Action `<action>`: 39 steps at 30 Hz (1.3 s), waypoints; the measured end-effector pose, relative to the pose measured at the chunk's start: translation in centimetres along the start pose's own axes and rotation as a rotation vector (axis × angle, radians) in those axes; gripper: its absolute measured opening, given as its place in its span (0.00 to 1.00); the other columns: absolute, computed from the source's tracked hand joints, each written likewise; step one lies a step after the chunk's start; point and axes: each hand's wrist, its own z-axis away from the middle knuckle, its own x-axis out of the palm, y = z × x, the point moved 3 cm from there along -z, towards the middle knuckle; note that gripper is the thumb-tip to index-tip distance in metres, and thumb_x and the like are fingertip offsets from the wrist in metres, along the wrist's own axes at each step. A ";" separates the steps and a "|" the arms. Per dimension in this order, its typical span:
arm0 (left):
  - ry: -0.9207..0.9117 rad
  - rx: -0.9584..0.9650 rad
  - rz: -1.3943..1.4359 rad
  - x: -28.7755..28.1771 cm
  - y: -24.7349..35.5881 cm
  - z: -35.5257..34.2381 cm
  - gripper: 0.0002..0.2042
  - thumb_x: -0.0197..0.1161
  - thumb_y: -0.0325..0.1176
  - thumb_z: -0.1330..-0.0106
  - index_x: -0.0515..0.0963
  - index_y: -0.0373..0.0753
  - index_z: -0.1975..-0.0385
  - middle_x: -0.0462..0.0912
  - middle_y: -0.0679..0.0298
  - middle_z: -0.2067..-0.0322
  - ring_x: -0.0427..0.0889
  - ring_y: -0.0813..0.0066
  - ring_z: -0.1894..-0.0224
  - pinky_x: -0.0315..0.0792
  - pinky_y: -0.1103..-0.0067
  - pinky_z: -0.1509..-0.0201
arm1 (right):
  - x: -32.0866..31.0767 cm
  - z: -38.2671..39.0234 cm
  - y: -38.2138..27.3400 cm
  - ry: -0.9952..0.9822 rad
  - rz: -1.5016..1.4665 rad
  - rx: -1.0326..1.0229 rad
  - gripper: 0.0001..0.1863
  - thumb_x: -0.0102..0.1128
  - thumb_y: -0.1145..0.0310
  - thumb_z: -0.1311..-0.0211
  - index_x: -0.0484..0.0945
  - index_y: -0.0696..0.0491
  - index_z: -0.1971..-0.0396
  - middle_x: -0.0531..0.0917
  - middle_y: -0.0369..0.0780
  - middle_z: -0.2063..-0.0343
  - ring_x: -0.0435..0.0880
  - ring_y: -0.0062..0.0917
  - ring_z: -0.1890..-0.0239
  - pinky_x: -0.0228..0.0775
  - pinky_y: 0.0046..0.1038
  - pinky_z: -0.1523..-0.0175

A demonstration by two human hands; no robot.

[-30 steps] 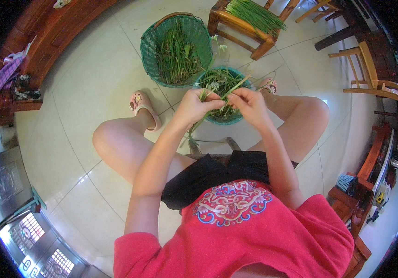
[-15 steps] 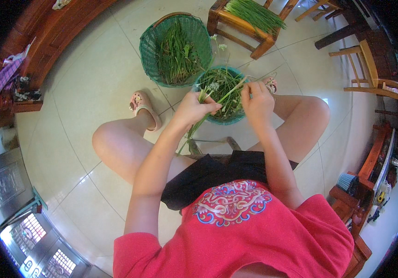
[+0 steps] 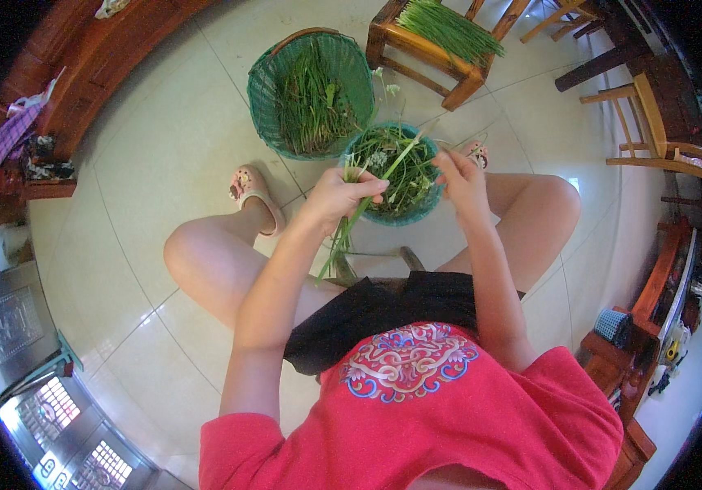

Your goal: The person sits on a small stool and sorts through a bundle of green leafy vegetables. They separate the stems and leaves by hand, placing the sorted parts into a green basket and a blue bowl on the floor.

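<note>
My left hand (image 3: 338, 194) is closed on long green stalks (image 3: 354, 220) with pale ends, which slant across a round teal basket (image 3: 416, 211) of tangled greens and small white flower heads (image 3: 377, 161). My right hand (image 3: 461, 175) is to the right, above that basket's rim, its fingers pinched; whatever is in them is too fine to make out. Just behind, a larger green basket (image 3: 267, 106) with a handle has darker green stalks (image 3: 310, 98) lying in it.
A wooden chair (image 3: 465, 80) at the top bears a bundle of fresh green stalks (image 3: 445, 28). More chairs (image 3: 645, 122) stand at the right, near a small blue basket (image 3: 612, 325). Wooden furniture (image 3: 93, 57) edges the upper left. My legs are spread either side of the baskets.
My right hand has drawn away to the right from my left hand, where both met a second ago. My left hand still grips the stalks in about the same place.
</note>
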 end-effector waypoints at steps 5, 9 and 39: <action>-0.059 -0.018 -0.009 0.5 0.2 0.0 0.09 0.63 0.36 0.52 0.75 0.38 0.76 0.76 0.68 0.80 0.60 0.89 0.87 0.51 0.90 0.86 | 2.8 2.3 -2.0 -0.276 -0.418 0.183 0.12 0.55 0.66 0.48 0.74 0.57 0.66 0.76 0.32 0.76 0.66 0.10 0.80 0.56 0.11 0.78; -0.033 0.074 -0.090 0.9 0.4 0.1 0.09 0.64 0.35 0.52 0.75 0.38 0.75 0.76 0.69 0.80 0.63 0.89 0.85 0.54 0.90 0.83 | 3.3 2.0 -1.6 -0.241 -0.411 0.070 0.07 0.56 0.69 0.50 0.75 0.57 0.73 0.74 0.32 0.80 0.66 0.10 0.81 0.55 0.12 0.80; -0.097 0.121 0.227 1.4 1.1 0.1 0.09 0.62 0.28 0.50 0.72 0.36 0.70 0.77 0.63 0.76 0.66 0.88 0.84 0.53 0.91 0.84 | 3.5 3.2 -3.6 -0.277 -0.047 -0.284 0.06 0.49 0.73 0.45 0.73 0.58 0.70 0.74 0.32 0.78 0.69 0.12 0.78 0.61 0.13 0.72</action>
